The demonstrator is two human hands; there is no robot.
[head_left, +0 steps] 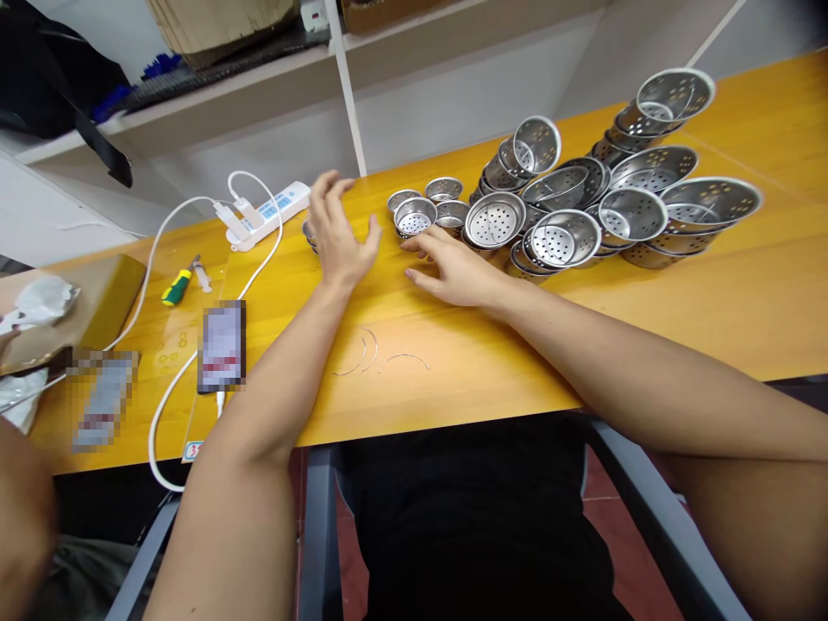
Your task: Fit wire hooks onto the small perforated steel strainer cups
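My left hand (pixel 340 237) is raised over the yellow table with its fingers apart and nothing in it. Partly hidden behind it is a small metal cup (pixel 310 235). My right hand (pixel 449 267) has its fingers spread beside a small perforated metal cup (pixel 415 216); whether the fingertips touch the cup is unclear. More small cups (pixel 443 189) stand around that one. To their right are stacks of larger perforated cups (pixel 495 221), some with thin wire handles. Several thin curved wires (pixel 404 355) lie on the table between my forearms.
A white power strip (pixel 278 211) with cables lies at the back left. Nearer are a green screwdriver (pixel 177 288), a phone (pixel 222 348), another phone (pixel 107 401) and a cardboard box (pixel 107 302). Another person's arm (pixel 22 517) shows at the lower left.
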